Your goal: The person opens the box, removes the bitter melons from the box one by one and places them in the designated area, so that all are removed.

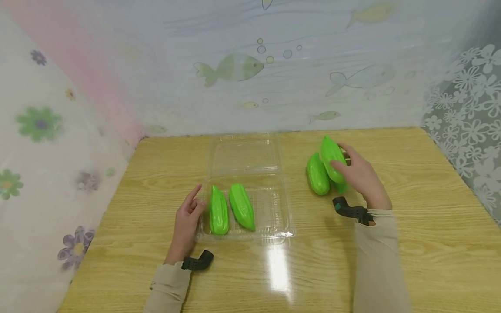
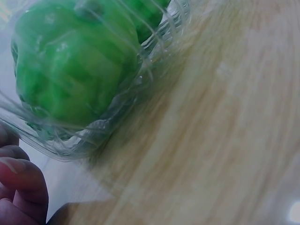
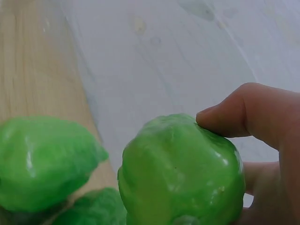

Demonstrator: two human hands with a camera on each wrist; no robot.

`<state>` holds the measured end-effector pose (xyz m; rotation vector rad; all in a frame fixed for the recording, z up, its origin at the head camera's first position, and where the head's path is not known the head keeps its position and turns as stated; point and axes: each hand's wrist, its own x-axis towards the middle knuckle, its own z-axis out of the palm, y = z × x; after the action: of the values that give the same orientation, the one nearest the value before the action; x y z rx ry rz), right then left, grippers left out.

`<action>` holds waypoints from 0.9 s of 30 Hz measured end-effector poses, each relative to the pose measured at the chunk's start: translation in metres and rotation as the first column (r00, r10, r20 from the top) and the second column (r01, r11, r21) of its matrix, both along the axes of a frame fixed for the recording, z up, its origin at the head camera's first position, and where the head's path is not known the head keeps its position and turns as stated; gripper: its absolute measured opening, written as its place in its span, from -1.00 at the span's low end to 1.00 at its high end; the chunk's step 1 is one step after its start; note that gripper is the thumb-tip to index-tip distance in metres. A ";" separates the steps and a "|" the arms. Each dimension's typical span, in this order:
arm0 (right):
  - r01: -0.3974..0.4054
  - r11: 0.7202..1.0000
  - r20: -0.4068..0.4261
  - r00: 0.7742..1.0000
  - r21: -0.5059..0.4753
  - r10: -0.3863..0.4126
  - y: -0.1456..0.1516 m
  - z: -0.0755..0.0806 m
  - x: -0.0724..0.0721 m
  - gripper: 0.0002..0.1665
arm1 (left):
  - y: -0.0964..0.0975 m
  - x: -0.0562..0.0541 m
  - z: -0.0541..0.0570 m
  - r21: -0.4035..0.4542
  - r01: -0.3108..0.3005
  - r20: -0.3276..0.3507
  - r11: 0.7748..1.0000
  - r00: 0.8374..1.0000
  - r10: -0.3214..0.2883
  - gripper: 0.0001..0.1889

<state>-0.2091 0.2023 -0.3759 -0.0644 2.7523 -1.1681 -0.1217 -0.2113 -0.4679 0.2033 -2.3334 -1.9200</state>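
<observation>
My right hand grips a glossy green ridged gourd, pointed end away from me; in the right wrist view the thumb presses on the held gourd. Close by it lie a second gourd and, mostly hidden beneath, a third gourd. Two similar gourds, one at far left and one beside it, lie in the left half of a clear plastic clamshell box. My left hand rests at the box's left edge, forefinger extended, fingertips right at the wall.
The box's clear lid lies folded back on the wooden table. Behind the table stands a wall printed with fish, with a flowered panel at left. Dark wrist-camera mounts stick out from both cuffs.
</observation>
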 end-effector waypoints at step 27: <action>0.196 0.981 0.030 0.980 -0.002 -0.195 0.051 -0.031 0.000 -0.17 | -0.001 -0.002 -0.003 0.016 0.023 -0.017 1.000 1.000 -0.023 -0.52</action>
<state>-0.2088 0.2531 -0.4066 0.2262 2.7808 -1.2104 -0.1240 -0.2127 -0.4706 0.1618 -2.3203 -1.9446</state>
